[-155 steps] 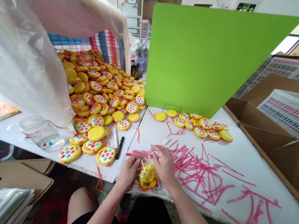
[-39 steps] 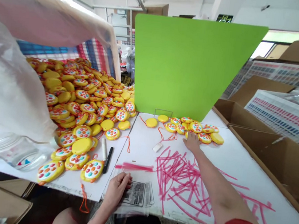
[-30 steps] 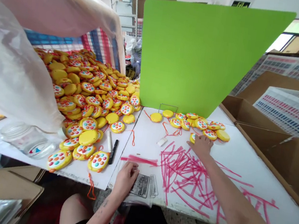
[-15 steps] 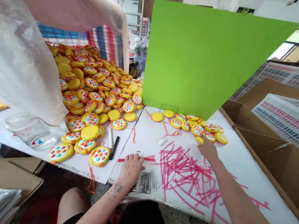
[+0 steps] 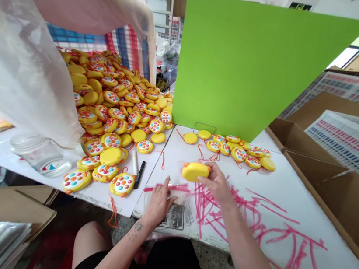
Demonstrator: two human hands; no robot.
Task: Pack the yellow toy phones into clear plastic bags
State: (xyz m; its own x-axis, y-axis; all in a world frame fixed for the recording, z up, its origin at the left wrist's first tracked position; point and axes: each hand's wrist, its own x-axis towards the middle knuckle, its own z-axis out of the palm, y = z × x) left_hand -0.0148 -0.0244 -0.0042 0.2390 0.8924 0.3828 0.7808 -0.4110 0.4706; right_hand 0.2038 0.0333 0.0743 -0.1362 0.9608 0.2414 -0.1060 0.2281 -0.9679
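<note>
My right hand (image 5: 216, 184) grips a yellow round toy (image 5: 195, 171), back side up, just above the white table (image 5: 290, 197). My left hand (image 5: 158, 201) presses its fingers on a stack of clear plastic bags (image 5: 175, 215) with a pink zip strip, at the table's near edge. A small row of the same yellow toys (image 5: 237, 150) with coloured buttons and orange cords lies farther back, by the green board.
A big heap of yellow toys (image 5: 114, 104) spills from a clear plastic sack (image 5: 26, 61) at left. A green board (image 5: 251, 64) stands upright behind. Two markers (image 5: 138, 171) and a glass jar (image 5: 41, 154) lie left; open cardboard boxes (image 5: 335, 181) at right.
My right hand reached to the row of toys by the green board, took one, and brought it back toward the bags. My left hand stayed on the bag stack.
</note>
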